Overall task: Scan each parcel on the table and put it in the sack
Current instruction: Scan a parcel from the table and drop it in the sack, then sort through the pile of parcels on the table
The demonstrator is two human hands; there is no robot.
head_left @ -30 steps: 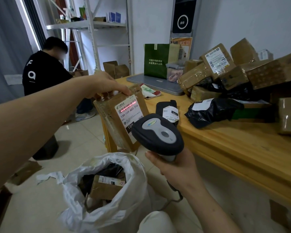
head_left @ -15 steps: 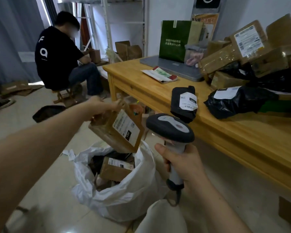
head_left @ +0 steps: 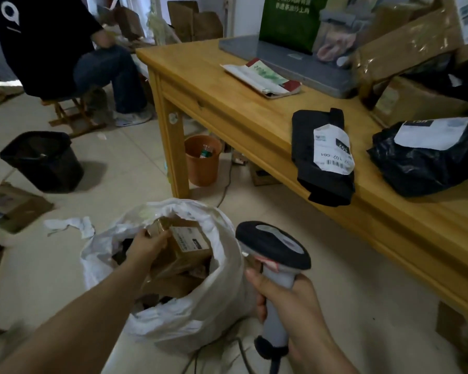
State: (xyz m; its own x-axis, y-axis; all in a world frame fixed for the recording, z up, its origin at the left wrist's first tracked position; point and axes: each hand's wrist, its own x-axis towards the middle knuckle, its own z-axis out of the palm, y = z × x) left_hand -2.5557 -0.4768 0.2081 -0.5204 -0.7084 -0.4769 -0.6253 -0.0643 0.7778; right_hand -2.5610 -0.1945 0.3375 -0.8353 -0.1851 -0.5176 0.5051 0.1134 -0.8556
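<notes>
My left hand [head_left: 146,245] grips a brown cardboard parcel [head_left: 185,248] with a white label, down inside the mouth of the white sack [head_left: 200,314] on the floor. Other brown parcels lie under it in the sack. My right hand [head_left: 289,300] holds the grey and black barcode scanner [head_left: 272,248] by its handle, just right of the sack. On the wooden table [head_left: 227,103] lie a small black parcel [head_left: 322,182] with a white label at the front edge and a black plastic bag parcel [head_left: 422,163] to its right.
Cardboard boxes [head_left: 405,47] pile up at the table's far right, behind a grey laptop [head_left: 295,60], a green bag [head_left: 289,20] and a paper envelope [head_left: 262,76]. An orange bin [head_left: 201,163] stands under the table, a black bin [head_left: 43,160] further left. A person in black [head_left: 52,41] sits beyond.
My left hand has lowered the brown parcel from scanner height down into the sack. The scanner has dropped lower, and my view has tilted down towards the floor.
</notes>
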